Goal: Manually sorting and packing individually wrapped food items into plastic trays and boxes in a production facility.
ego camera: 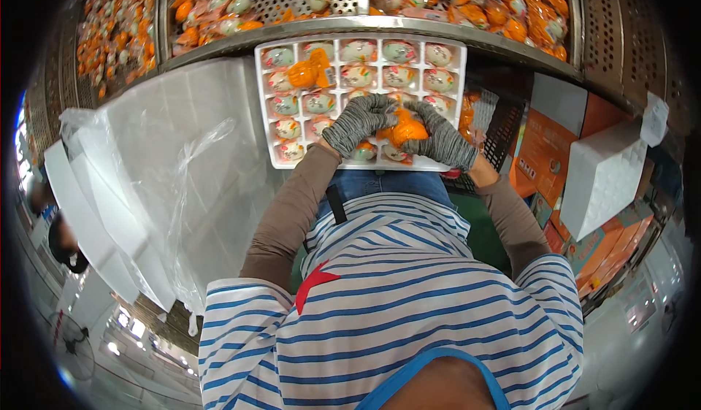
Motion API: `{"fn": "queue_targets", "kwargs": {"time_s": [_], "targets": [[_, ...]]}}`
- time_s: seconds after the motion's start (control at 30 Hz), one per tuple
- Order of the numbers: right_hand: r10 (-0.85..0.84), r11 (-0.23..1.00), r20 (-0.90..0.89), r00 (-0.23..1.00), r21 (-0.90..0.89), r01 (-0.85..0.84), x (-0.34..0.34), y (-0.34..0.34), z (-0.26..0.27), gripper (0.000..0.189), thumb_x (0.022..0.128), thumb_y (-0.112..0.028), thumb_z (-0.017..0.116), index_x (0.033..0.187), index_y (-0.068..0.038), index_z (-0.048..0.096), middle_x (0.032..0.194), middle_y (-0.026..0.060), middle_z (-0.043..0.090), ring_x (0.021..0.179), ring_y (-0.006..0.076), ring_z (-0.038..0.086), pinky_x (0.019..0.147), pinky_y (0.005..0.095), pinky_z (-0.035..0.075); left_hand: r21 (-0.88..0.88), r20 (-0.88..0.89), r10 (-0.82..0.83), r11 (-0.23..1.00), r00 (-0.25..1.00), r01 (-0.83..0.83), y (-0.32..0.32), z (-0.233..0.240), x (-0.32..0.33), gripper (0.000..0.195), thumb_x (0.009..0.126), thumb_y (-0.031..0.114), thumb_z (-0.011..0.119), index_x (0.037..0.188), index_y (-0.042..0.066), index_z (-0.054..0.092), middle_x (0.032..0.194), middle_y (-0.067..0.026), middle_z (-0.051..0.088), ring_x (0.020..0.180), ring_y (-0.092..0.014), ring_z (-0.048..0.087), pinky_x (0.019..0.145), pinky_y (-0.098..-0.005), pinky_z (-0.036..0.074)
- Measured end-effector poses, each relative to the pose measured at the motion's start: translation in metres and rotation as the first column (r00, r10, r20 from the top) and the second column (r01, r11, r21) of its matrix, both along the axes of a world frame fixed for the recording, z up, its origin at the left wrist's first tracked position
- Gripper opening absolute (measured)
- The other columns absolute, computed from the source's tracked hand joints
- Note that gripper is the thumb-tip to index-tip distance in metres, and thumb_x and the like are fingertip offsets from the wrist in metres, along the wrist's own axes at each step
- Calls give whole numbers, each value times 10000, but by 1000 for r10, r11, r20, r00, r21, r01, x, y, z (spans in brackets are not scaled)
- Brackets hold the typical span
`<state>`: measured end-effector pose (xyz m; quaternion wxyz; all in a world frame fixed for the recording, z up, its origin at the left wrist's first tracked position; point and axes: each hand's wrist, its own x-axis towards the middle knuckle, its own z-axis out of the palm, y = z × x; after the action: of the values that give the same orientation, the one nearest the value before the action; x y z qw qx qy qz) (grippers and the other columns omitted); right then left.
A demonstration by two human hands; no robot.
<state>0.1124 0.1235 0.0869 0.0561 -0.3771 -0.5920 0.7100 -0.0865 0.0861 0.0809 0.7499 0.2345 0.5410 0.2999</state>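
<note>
A white foam tray (pixel 360 172) with square cells lies before me, its cells holding several wrapped eggs (pixel 358 51) in clear printed film. Both my hands wear grey knit gloves. My left hand (pixel 361 122) and my right hand (pixel 444 135) meet over the tray's lower middle, around an orange-wrapped egg (pixel 409 130). The fingers of both hands close on its wrapper from either side. Another orange-wrapped egg (pixel 303 75) rests on top of the cells at the upper left. My hands hide some cells beneath them.
Beyond the tray, a metal-rimmed perforated trough (pixel 394 23) holds many wrapped eggs. White foam pieces and clear plastic sheeting (pixel 202 152) stand at left. At right are a black plastic crate (pixel 501 130), orange cartons (pixel 542 155) and a white foam block (pixel 605 174). People are at far left.
</note>
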Motion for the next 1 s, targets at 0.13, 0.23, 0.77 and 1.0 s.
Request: {"fn": "queue_targets", "kwargs": {"time_s": [0.13, 0.23, 0.77, 1.0], "targets": [[13, 994, 314, 949, 102, -48, 25, -21, 9, 522, 717, -250, 682, 1105, 12, 453, 907, 197, 586, 869, 274, 586, 742, 337, 469, 24, -171, -24, 999, 985, 28, -10, -4, 41, 128, 715, 52, 637, 826, 11, 587, 817, -68, 606, 736, -127, 562, 704, -244, 470], [-141, 986, 496, 857, 149, 76, 36, -36, 14, 503, 720, -236, 678, 1098, 10, 455, 926, 204, 581, 878, 273, 583, 736, 333, 474, 397, -600, -65, 841, 797, 367, -29, -21, 81, 121, 729, 44, 608, 843, 5, 594, 782, -103, 606, 696, -172, 575, 691, -270, 472], [-440, 679, 171, 882, 706, 202, 57, -53, -23, 348, 765, -40, 546, 1111, -44, 510, 1095, 172, 494, 1031, 309, 477, 869, 362, 402, 55, -161, 54, 997, 985, -46, -49, -50, 117, 134, 827, 109, 534, 856, -22, 533, 789, -79, 552, 723, -198, 564, 710, -293, 489], [-357, 781, 65, 932, 568, 260, 67, -52, -31, 354, 708, 8, 614, 1051, -33, 532, 1046, 140, 512, 987, 282, 505, 846, 345, 421, -640, 7, 653, 584, 757, -498, -29, -34, 122, 202, 834, 212, 536, 890, 19, 518, 780, -104, 555, 700, -247, 572, 650, -400, 512]]}}
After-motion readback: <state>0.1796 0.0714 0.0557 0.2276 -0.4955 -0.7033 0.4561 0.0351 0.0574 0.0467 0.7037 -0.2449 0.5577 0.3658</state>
